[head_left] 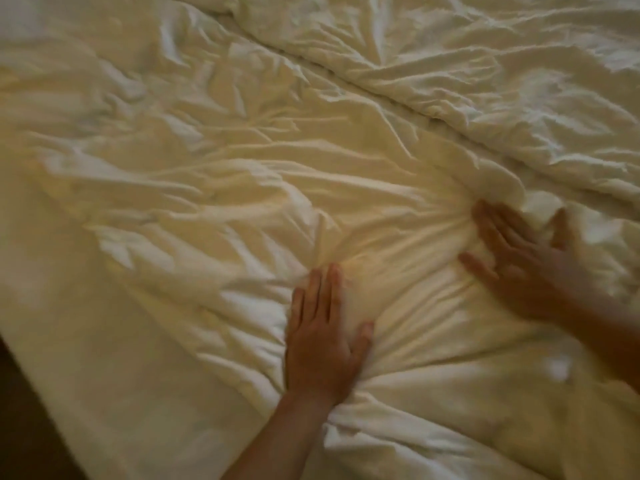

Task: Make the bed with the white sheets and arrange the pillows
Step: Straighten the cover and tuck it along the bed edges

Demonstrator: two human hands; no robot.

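A wrinkled white duvet (207, 161) covers nearly the whole view. My left hand (323, 337) lies flat on it at the lower middle, fingers straight and together, palm pressing the fabric. My right hand (523, 261) lies flat on the duvet further right, fingers spread, blurred by motion. Folds bunch up between the two hands and fan out from them. A second thick folded layer of white bedding (485, 64) runs diagonally across the upper right. No pillows are in view.
The bed's edge runs diagonally at the lower left, with dark floor (20, 427) beyond it. White bedding fills everything else in view.
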